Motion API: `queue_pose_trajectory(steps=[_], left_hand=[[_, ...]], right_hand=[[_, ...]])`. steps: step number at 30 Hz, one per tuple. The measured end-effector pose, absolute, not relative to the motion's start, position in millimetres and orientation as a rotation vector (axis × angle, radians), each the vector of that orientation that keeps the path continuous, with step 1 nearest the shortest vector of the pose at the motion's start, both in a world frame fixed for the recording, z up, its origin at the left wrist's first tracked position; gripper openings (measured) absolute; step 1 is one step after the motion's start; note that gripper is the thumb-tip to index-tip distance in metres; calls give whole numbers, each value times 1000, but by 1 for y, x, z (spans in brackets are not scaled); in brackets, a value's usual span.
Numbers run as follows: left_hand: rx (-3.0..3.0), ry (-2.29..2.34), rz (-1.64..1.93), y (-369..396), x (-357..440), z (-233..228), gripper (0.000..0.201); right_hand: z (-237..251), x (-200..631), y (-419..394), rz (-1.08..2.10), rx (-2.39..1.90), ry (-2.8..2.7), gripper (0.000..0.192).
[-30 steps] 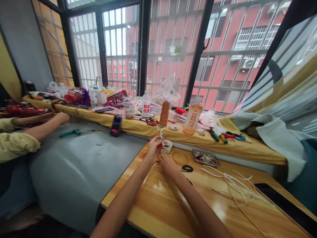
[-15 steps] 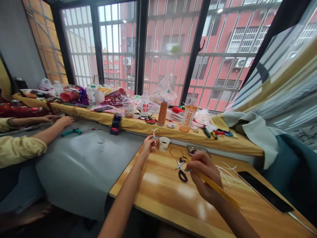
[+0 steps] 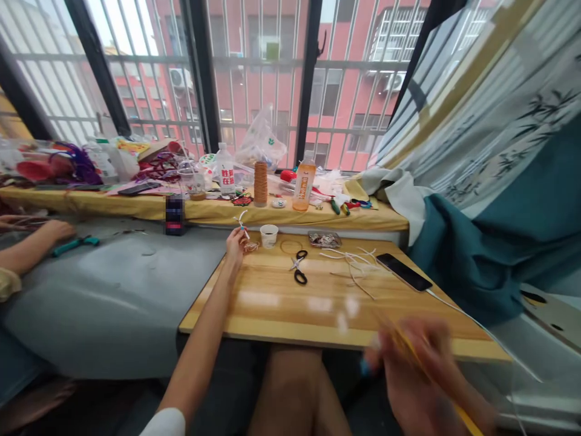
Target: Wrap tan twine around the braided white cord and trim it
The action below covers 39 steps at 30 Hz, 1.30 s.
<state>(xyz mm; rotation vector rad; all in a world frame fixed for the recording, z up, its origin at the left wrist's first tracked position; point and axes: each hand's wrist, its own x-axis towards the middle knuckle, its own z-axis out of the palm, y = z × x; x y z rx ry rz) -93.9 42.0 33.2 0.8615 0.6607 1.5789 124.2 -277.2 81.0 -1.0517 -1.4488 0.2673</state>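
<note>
Head view is showing the left hand pinching a small white stick with a blue tip between its fingertips. Its grip is closing on the stick and holding it up over the far left corner of the wooden table. A little coil of thin wire is lying just beside this hand, and a small white cup is standing near it.

The right hand is hanging low at the near edge of the table, blurred. Its grip is wrapping around a long yellow strip, and something small and blue is peeking out beside the fingers.

Black scissors are lying in the middle of the table. White cords are sprawling next to them, and a dark phone is lying to their right. A metal tray is sitting at the far edge. On the yellow ledge behind, an orange drink bottle and a spool of brown thread are standing. Another person's hand is resting on the grey surface at the left.
</note>
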Motion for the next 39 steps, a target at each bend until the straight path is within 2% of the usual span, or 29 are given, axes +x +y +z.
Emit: queue_pose_trajectory(steps=[3,7,13,15,19,23,39], left_hand=[[947,626,1488,14,-61,31,9],[1115,629,1187,-31,-9,15,22],[1265,700,928,-56,14,-2,20],[1274,700,911,-56,13,-3,17],[1305,689,899,-57,11,-2,13],[1343,681,876,-57,7,0,13],[1477,627,761,-55,5,5,22]], right_hand=[[75,138,-215,384,-1151,-1318,40],[45,151,-149,745,-1308,-1242,56],[10,155,-139,1125,-1093,-991,61],[8,156,-142,1134,-1092,-997,54],[7,157,-142,1155,-1091,-1108,27],[7,158,-140,1158,-1079,-1145,18],[8,159,-134,1206,-1089,-1127,30]])
